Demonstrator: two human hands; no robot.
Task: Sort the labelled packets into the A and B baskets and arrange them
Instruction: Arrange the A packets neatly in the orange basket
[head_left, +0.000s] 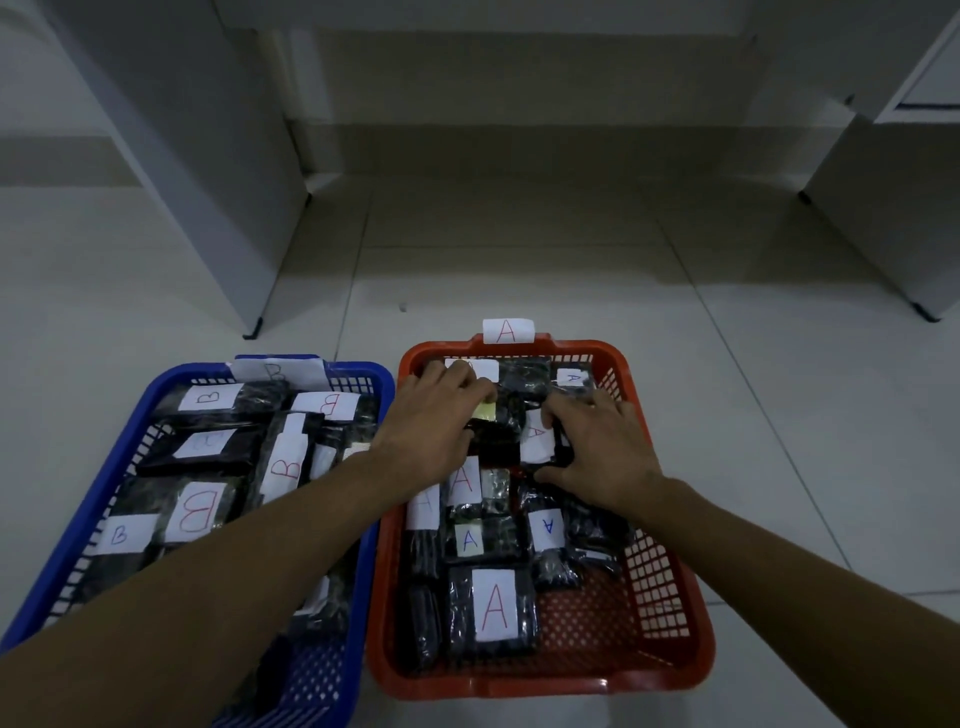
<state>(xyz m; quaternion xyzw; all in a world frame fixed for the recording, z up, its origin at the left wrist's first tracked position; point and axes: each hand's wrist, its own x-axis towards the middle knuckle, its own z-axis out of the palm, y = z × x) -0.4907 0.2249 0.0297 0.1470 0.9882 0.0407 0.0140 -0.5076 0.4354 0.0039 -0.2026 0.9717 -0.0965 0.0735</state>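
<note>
The scene was dimly lit, with a cool grey-green cast laid over the white floor tiles (519, 270). The far wall and the recess between the cabinets (171, 171) were left in murky shadow, and a band of darker tone was seen along the wall's foot. Soft shadows were cast beneath the cabinet bases; no hard-edged shadow was produced. Small glints were caught on the plastic wrapping of the dark packets (496, 488) in the red basket (670, 587), while the white labels were rendered brightest. Wide-angle distortion was evident: tile joints and cabinet edges were bent outward toward the corners. Slight softness was noted at the fingers and frame edges.
</note>
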